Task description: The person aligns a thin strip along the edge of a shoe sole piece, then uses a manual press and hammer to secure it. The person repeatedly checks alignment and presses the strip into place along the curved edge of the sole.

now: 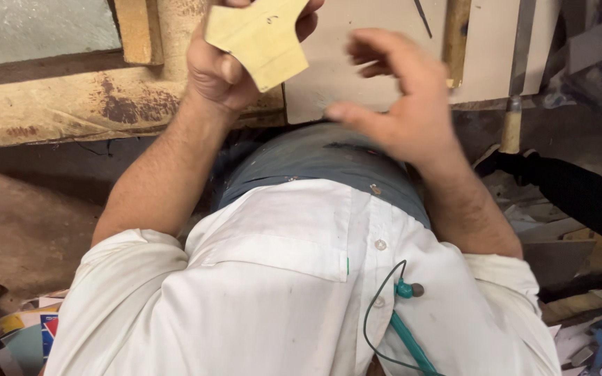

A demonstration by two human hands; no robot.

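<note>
Gripping 1 notched wooden piece [259, 38], the left hand [221, 66] was held closed; the right hand [402, 97] was kept open, fingers curled, near a pale board [329, 87].

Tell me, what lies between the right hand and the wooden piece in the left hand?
Only pale board behind, head view; right hand is apart from wooden piece.

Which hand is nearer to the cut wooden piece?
The left hand: it grips the pale cut wooden piece from behind. The right hand hovers open to the piece's right, apart from it, fingers curled.
</note>
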